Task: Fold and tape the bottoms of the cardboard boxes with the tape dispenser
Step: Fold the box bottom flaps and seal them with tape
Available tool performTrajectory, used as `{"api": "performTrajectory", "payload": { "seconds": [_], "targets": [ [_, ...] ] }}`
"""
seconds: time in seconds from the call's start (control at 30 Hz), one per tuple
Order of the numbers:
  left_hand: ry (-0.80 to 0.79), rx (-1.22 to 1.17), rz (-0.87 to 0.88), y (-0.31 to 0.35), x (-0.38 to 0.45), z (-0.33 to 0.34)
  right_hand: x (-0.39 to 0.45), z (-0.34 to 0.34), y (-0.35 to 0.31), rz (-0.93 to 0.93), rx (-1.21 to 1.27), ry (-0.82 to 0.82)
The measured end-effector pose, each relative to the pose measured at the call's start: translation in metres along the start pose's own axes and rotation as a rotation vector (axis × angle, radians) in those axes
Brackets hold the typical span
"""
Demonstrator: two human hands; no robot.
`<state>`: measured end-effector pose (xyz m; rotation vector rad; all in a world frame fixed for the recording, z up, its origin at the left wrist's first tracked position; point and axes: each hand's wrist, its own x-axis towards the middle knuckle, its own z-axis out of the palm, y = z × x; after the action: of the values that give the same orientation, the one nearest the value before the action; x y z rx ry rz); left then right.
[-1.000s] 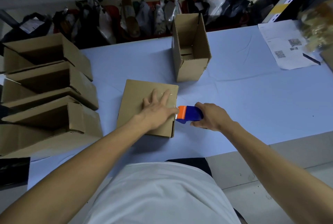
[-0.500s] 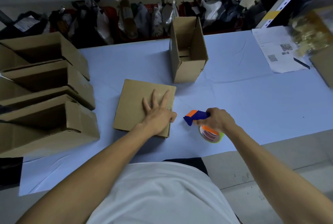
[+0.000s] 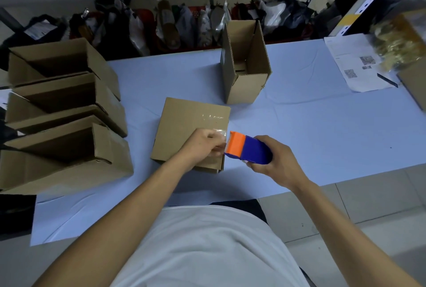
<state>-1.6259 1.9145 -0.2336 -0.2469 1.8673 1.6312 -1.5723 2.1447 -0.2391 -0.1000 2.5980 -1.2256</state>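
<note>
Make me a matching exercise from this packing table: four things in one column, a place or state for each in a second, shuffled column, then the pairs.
Things
1. tape dispenser
2. upright box
3. flat box
4. printed sheet

Places or states
A. under the left hand, clear tape across it
B. far right of the table
C. gripped by the right hand
D. standing open beyond the flat box

Pairs: 1-C, 2-D, 3-A, 4-B
</note>
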Motion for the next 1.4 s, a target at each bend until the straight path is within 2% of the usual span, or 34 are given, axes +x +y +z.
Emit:
{"api": "performTrajectory", "payload": {
  "seconds": [0.07,0.27,0.43,0.53,0.67,0.9,1.4],
  "targets": [
    [-0.006,-0.03,-0.001,-0.003,0.0,0.0,0.0,0.001,-0.004,-0.01,0.0,0.008],
    [0.117,0.009,-0.044,-0.002,0.0,-0.002,0.001,0.003,-0.008,-0.031,0.027,0.04],
    [0.233,0.09,-0.06,0.004,0.0,-0.009,0.003,-0.001,-0.006,-0.058,-0.028,0.004],
    [0.308,0.1,-0.049,0.009,0.005,-0.03,0.0,-0.018,0.006,-0.016,-0.053,0.011],
    [0.23,0.104,-0.049,0.008,0.006,-0.041,0.002,-0.032,0.019,0.021,-0.113,0.002],
    [0.34,0.18,-0.099,0.014,0.017,-0.027,0.021,-0.03,0.029,0.056,-0.177,-0.043],
    [0.332,0.164,-0.184,0.008,0.019,-0.031,0.024,-0.03,0.033,0.04,-0.194,-0.107]
  ]
}}
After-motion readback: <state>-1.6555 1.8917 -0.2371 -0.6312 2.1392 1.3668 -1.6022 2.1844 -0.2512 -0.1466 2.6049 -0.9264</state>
